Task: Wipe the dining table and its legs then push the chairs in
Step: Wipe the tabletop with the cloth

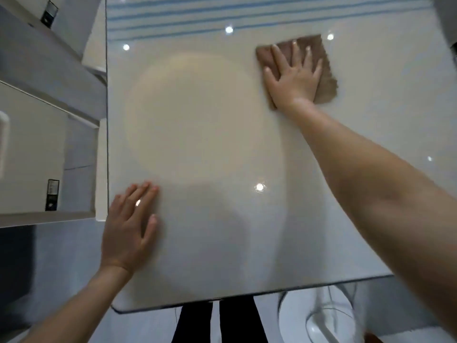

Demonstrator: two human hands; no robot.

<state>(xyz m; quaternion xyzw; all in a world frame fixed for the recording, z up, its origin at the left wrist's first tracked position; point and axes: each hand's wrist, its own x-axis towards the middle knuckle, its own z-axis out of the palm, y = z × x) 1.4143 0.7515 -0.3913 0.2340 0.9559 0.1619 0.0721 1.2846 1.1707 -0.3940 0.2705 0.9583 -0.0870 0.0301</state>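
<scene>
Head view: right hand (pixel 294 80), fingers straight, on half-covered brown cloth (pixel 330 85); left hand (pixel 128 233), fingers straight, on table (pixel 210 144).

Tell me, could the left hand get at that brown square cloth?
Probably yes: the glossy white tabletop between the left hand and the brown square cloth is bare, though the right hand lies flat on that cloth.
</scene>
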